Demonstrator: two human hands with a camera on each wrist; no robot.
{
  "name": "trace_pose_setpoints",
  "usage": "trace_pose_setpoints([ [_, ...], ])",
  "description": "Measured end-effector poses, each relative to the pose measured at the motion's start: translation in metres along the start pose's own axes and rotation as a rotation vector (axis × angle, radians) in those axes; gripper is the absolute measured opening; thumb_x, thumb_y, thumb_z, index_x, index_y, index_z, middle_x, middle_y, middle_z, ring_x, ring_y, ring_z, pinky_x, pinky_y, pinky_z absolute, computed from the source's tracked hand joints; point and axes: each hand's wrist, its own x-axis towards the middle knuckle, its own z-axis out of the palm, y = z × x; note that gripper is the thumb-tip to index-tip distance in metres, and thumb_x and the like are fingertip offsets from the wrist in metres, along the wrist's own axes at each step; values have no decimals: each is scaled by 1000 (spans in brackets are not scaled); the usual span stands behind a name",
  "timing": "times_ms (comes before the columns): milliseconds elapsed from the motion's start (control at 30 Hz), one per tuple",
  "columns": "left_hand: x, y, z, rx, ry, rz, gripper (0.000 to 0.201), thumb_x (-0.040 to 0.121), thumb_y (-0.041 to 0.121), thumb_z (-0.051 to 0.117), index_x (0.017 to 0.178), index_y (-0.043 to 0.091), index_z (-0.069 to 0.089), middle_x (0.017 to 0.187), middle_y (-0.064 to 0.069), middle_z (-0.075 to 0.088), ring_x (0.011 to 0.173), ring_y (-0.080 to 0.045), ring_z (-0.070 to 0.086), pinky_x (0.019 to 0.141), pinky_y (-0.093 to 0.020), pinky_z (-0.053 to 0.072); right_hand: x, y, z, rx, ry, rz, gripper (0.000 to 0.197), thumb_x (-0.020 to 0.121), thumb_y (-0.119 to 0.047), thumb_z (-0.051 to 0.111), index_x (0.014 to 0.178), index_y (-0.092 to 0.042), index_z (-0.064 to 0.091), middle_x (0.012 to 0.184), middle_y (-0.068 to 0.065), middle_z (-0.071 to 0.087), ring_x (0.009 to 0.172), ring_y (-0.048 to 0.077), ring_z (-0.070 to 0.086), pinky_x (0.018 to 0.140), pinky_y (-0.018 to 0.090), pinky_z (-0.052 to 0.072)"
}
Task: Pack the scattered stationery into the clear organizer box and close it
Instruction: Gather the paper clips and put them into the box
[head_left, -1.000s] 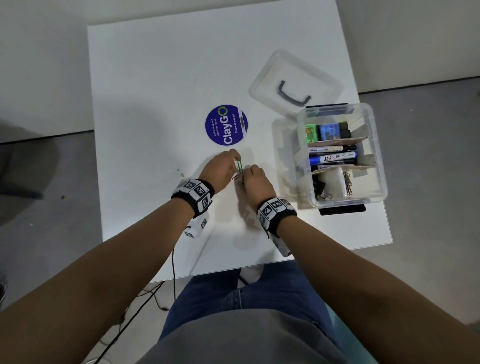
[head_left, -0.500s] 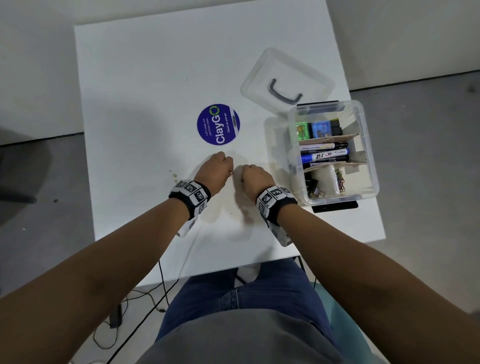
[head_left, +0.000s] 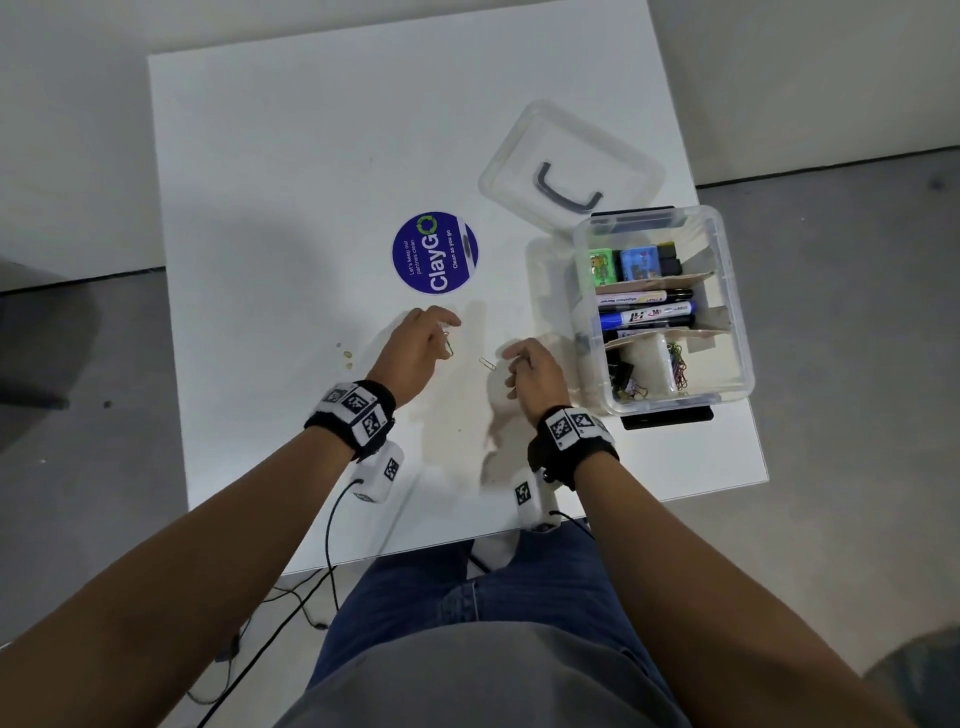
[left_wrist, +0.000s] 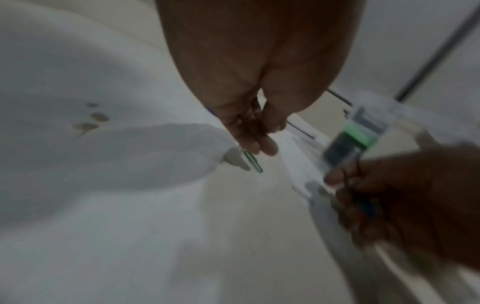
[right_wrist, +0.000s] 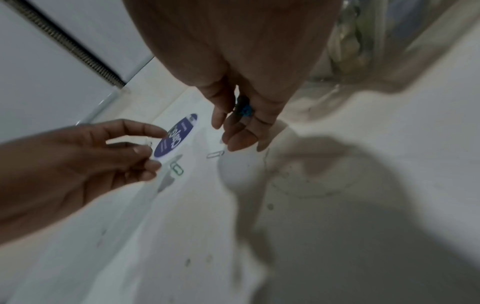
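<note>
My left hand (head_left: 449, 332) is raised a little over the white table and pinches a green paper clip (head_left: 448, 347) by one end; the clip (left_wrist: 253, 161) dangles from the fingertips (left_wrist: 259, 146). My right hand (head_left: 511, 364) is curled round a small blue clip (right_wrist: 245, 110) in its palm. A silver paper clip (head_left: 487, 362) lies flat on the table between the hands, just off the right fingertips (right_wrist: 239, 142). The clear organizer box (head_left: 737, 312) stands open to the right, with markers (head_left: 644, 317), binder clips and coloured clips (head_left: 677, 366) in its compartments.
The box's clear lid (head_left: 550, 145) with a grey handle lies behind the box. A round purple sticker (head_left: 435, 253) is fixed to the table (head_left: 311, 182) beyond the hands. Small stains (head_left: 345, 356) mark the surface at the left.
The hands, close together on the table half a second ago, have drawn apart. The left hand has lifted with the green clip, and the silver clip now shows between them.
</note>
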Motion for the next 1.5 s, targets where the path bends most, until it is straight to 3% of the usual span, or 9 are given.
trace_pose_setpoints([
  [100, -4, 3, -11, -219, 102, -187, 19, 93, 4, 40, 99, 12, 55, 92, -7, 59, 71, -15, 65, 66, -23, 53, 3, 0, 9, -271, -4, -84, 15, 92, -23, 52, 89, -11, 59, 100, 9, 60, 82, 24, 60, 82, 41, 54],
  [200, -2, 0, -15, -221, 133, -258, 14, 91, 5, 38, 93, 12, 50, 88, -5, 60, 67, -18, 57, 63, -28, 49, 4, -4, 14, -444, -28, -102, 19, 92, -24, 58, 102, -8, 57, 115, 9, 52, 88, 27, 62, 83, 37, 51],
  [367, 5, 0, -11, 200, -15, -60, 11, 93, 19, 53, 103, 14, 51, 70, 8, 51, 64, -14, 50, 66, -29, 44, 4, -14, 19, -808, -153, -200, 26, 91, -7, 50, 116, -4, 51, 122, 14, 47, 97, 34, 59, 71, 35, 44],
  [467, 12, -4, -15, 511, -161, 70, 24, 93, 15, 55, 116, 16, 49, 100, -2, 58, 81, -23, 55, 77, -38, 49, 3, -24, 22, -937, -183, -189, 38, 93, -1, 41, 131, 2, 41, 132, 18, 42, 110, 36, 57, 82, 40, 47],
  [567, 15, -1, -15, 684, -228, 143, 11, 95, 15, 51, 106, 11, 49, 99, -9, 55, 74, -27, 53, 65, -38, 46, -1, -26, 24, -1013, -141, -198, 39, 94, 1, 35, 133, 4, 37, 131, 20, 42, 111, 35, 56, 83, 40, 48],
  [800, -4, 21, -2, 569, -237, 6, 10, 97, 17, 47, 98, 7, 49, 96, -11, 60, 84, -30, 58, 72, -42, 47, -20, -37, 8, -618, -65, -117, 33, 85, 11, 34, 115, 1, 43, 120, 18, 44, 93, 37, 58, 75, 42, 46],
  [967, -15, 91, 15, 194, -132, 75, 10, 97, 21, 50, 92, 15, 44, 72, 11, 49, 65, -6, 49, 55, -15, 32, -54, -66, -56, -236, 31, -263, 27, 83, 13, 34, 101, -5, 43, 82, 4, 52, 67, 12, 46, 59, 20, 35],
  [1200, -3, 233, 79, 77, -175, 271, 4, 94, 9, 51, 95, 6, 54, 79, 4, 51, 67, -5, 46, 59, -21, 34, -54, -49, -197, -238, 398, -234, 30, 85, 6, 42, 103, -11, 60, 95, 8, 66, 83, 24, 59, 70, 27, 44],
  [1500, 11, 273, 130, 256, -379, 252, 26, 96, -3, 41, 118, 3, 52, 116, -13, 60, 105, -27, 59, 78, -21, 42, -37, -18, -244, -371, 213, -58, 47, 87, 1, 38, 130, -9, 54, 114, 21, 66, 102, 38, 64, 90, 43, 52],
])
